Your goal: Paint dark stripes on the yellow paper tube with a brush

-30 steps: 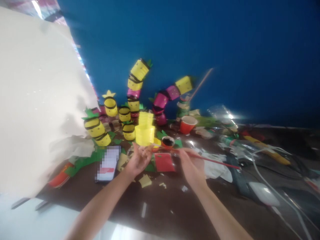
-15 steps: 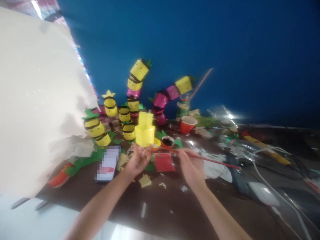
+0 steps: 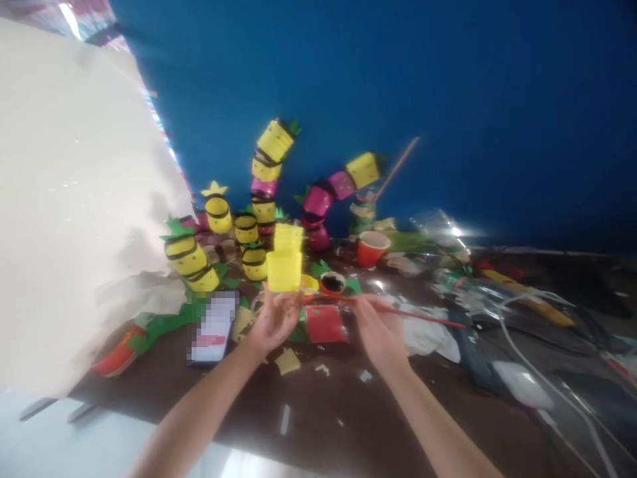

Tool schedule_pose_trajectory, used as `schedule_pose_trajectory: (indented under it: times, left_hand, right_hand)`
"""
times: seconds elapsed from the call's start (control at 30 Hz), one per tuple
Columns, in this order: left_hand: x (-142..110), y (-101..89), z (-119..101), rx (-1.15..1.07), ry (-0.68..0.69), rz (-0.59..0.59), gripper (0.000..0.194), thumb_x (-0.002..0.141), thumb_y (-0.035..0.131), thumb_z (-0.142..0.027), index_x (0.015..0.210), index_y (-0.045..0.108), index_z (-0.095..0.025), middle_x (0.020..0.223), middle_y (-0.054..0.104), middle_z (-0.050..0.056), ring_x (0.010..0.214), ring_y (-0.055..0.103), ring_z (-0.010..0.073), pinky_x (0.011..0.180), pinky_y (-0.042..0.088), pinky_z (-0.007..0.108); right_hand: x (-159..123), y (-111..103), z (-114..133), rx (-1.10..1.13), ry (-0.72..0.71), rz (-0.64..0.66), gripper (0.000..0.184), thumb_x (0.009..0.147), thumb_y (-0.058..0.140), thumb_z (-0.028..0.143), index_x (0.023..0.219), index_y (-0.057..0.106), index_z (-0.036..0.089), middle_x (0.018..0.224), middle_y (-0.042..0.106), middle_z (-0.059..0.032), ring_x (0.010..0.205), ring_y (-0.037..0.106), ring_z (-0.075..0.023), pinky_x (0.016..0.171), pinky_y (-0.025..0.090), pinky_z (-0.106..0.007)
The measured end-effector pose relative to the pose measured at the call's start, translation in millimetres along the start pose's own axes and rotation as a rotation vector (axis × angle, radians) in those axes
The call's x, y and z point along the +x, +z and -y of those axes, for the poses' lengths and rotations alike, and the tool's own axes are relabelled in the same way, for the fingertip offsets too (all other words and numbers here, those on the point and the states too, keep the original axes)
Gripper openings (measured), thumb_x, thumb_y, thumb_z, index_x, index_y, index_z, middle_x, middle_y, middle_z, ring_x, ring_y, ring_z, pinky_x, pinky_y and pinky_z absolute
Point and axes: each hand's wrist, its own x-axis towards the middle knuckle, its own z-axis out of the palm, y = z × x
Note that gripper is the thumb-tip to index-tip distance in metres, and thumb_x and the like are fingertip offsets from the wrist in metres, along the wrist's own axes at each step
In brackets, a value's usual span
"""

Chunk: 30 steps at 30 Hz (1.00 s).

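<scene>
Some tabletop edge (image 3: 293, 451) lies open; right hand (image 3: 381, 335) pinches red stick (image 3: 430, 319), left hand (image 3: 275, 322) seemingly grips yellow cup (image 3: 284, 271).

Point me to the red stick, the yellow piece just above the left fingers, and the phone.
Red stick (image 3: 430, 318), head view: its shaft, toward picture right.
Yellow piece (image 3: 284, 271), head view: middle of its front face.
Phone (image 3: 213, 325), head view: its screen.

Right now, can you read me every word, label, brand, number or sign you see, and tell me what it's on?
No text can be read here.
Phone: its screen is pixelated, so nothing on it is readable.
Clear plastic bottle: too blurred to read any print.
Yellow cup at the left hand: no readable text.
Red stick in the right hand: no readable text.
</scene>
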Motion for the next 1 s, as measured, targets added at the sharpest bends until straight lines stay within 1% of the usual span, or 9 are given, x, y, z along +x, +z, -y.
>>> schedule_pose_trajectory:
  times: [0.1,0.2,0.3,0.4,0.53,0.67,0.8,0.93,1.0]
  left_hand:
    - [-1,-2.3,-1,-0.066,-0.047,-0.009,0.040,0.093,0.045,-0.042,0.117,0.056,-0.012,0.071,0.059,0.003,0.058,0.059,0.0086,0.058,0.054,0.018]
    - [-3,-0.1,-3,-0.112,-0.084,-0.033,0.048,0.095,0.038,-0.046,0.125,0.050,-0.011,0.075,0.059,0.005,0.057,0.059,0.0084,0.055,0.053,0.017]
    - [-5,2.3,-5,-0.139,-0.084,-0.054,0.054,0.096,0.029,-0.048,0.127,0.047,-0.007,0.075,0.059,0.007,0.057,0.059,0.0086,0.053,0.051,0.016]
    - [-5,2.2,-5,-0.150,-0.074,-0.047,0.049,0.096,0.032,-0.046,0.122,0.049,-0.009,0.075,0.059,0.007,0.058,0.059,0.0089,0.054,0.052,0.017]
    - [-6,3.2,-4,-0.142,-0.111,-0.044,0.047,0.097,0.030,-0.045,0.118,0.050,-0.009,0.073,0.057,0.006,0.056,0.058,0.0084,0.053,0.051,0.016]
    - [-10,7.6,-4,-0.163,-0.132,-0.080,0.055,0.097,0.027,-0.048,0.128,0.043,-0.005,0.071,0.056,0.006,0.052,0.058,0.0078,0.050,0.050,0.015]
    - [-12,8.0,-7,-0.193,-0.122,-0.036,0.057,0.097,0.026,-0.044,0.138,0.035,-0.004,0.071,0.057,0.006,0.052,0.058,0.0075,0.050,0.050,0.014]
    - [-10,3.8,-8,-0.179,-0.114,-0.031,0.054,0.097,0.028,-0.041,0.136,0.036,-0.005,0.071,0.058,0.007,0.054,0.059,0.0091,0.052,0.051,0.016]
    - [-10,2.1,-7,-0.178,-0.128,-0.031,0.055,0.096,0.027,-0.043,0.134,0.036,-0.004,0.070,0.058,0.007,0.053,0.059,0.0091,0.051,0.051,0.016]
  right_hand:
    - [2,-2,-3,-0.005,-0.002,-0.021,0.025,0.060,0.083,0.043,0.069,0.071,0.023,0.067,0.073,0.0000,0.064,0.066,-0.0163,0.067,0.053,-0.031]
    - [5,-7,-4,-0.044,-0.023,-0.062,0.025,0.061,0.082,0.043,0.071,0.071,0.023,0.066,0.072,0.0007,0.062,0.065,-0.0150,0.065,0.052,-0.029]
    - [6,-9,-1,-0.022,-0.039,-0.055,0.024,0.060,0.083,0.043,0.068,0.071,0.023,0.065,0.072,0.0013,0.064,0.065,-0.0142,0.066,0.051,-0.027]
    - [4,-7,2,0.029,-0.006,0.019,0.023,0.060,0.083,0.042,0.068,0.072,0.024,0.066,0.072,0.0006,0.064,0.066,-0.0149,0.068,0.052,-0.028]
    - [0,-1,0,0.032,0.020,0.022,0.023,0.059,0.084,0.042,0.068,0.072,0.024,0.066,0.072,0.0009,0.061,0.065,-0.0148,0.063,0.052,-0.028]
    - [1,-3,-5,-0.046,0.006,-0.009,0.024,0.062,0.082,0.044,0.069,0.071,0.024,0.065,0.071,0.0011,0.060,0.063,-0.0139,0.064,0.052,-0.029]
    - [4,-7,-4,-0.120,-0.016,-0.063,0.023,0.064,0.080,0.044,0.069,0.071,0.024,0.065,0.070,0.0011,0.063,0.064,-0.0147,0.065,0.051,-0.028]
    - [3,-7,-1,-0.012,-0.009,0.008,0.024,0.062,0.081,0.045,0.068,0.070,0.024,0.066,0.071,0.0013,0.064,0.064,-0.0151,0.066,0.051,-0.029]
    - [1,-6,-3,-0.013,0.006,0.031,0.024,0.062,0.081,0.045,0.068,0.069,0.024,0.066,0.071,0.0008,0.063,0.064,-0.0154,0.063,0.051,-0.029]
